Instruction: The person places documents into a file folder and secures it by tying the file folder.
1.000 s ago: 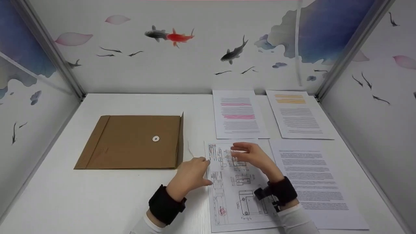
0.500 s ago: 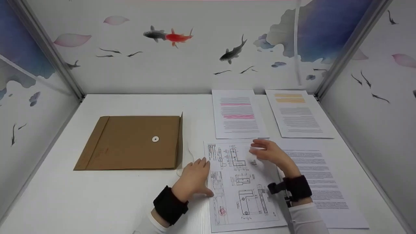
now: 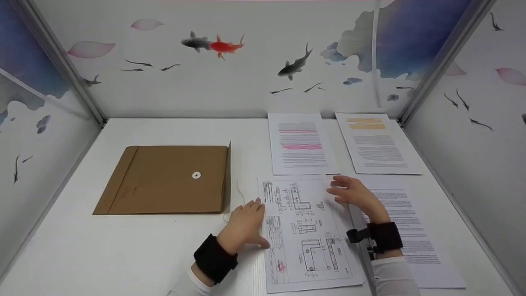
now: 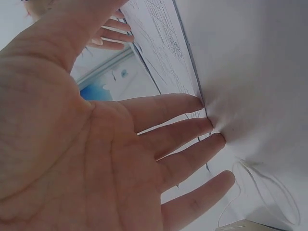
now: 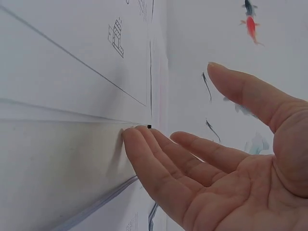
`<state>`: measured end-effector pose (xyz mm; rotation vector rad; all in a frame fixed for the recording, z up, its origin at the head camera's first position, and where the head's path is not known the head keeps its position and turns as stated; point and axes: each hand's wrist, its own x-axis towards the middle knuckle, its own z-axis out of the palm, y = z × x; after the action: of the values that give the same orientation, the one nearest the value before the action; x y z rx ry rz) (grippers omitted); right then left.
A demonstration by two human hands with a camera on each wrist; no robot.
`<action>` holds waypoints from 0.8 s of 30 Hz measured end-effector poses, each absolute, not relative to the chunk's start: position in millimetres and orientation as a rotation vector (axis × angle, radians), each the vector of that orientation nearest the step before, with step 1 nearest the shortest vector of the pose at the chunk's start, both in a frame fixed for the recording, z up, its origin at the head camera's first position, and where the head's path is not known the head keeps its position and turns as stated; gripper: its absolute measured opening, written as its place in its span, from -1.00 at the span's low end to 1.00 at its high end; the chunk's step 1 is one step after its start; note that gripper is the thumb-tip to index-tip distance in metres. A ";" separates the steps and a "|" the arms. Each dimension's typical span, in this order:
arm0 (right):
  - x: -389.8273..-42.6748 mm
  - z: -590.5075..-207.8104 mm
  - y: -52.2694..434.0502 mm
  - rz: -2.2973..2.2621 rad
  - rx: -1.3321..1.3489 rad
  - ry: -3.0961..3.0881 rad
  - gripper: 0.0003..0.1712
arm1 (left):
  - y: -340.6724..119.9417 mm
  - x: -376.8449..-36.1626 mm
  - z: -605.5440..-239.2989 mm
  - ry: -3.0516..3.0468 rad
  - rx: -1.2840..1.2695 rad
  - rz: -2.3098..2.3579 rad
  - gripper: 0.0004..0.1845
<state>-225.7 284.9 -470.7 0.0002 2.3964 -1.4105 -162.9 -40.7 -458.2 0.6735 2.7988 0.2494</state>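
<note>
A stack of technical drawings (image 3: 287, 230) with a red stamp lies flat near the front of the table. My left hand (image 3: 244, 226) is spread at the stack's left edge; in the left wrist view its fingertips (image 4: 195, 102) touch that edge. My right hand (image 3: 357, 195) is at the stack's upper right edge, palm turned inward. In the right wrist view its fingers (image 5: 149, 168) are loosely extended beside the paper edge, with nothing between them and the thumb. Whether they touch the paper is hard to tell.
A brown string-tie envelope (image 3: 164, 181) lies at left, its right flap raised and a thin white string (image 3: 240, 189) beside it. Pink-highlighted pages (image 3: 300, 160) and orange-highlighted pages (image 3: 380, 152) lie at the back right. A text stack (image 3: 415, 238) lies right of the drawings.
My right hand has moved right, from over the drawings to their right edge. My left hand has shifted slightly down, its fingers spreading along the left edge.
</note>
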 end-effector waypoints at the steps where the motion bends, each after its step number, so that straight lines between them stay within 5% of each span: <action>1: -225.4 -470.8 285.6 -1.419 0.006 2.386 -0.12 | -40.7 -163.0 -458.4 2.797 0.671 0.250 0.13; 24: -228.0 -477.8 285.0 -1.473 0.114 2.340 -0.14 | -38.4 -162.9 -456.9 2.764 0.619 0.257 0.14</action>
<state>-228.0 285.0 -477.8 0.1141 2.3400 -1.4735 -162.9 -38.4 -456.9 0.6185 2.7640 0.2572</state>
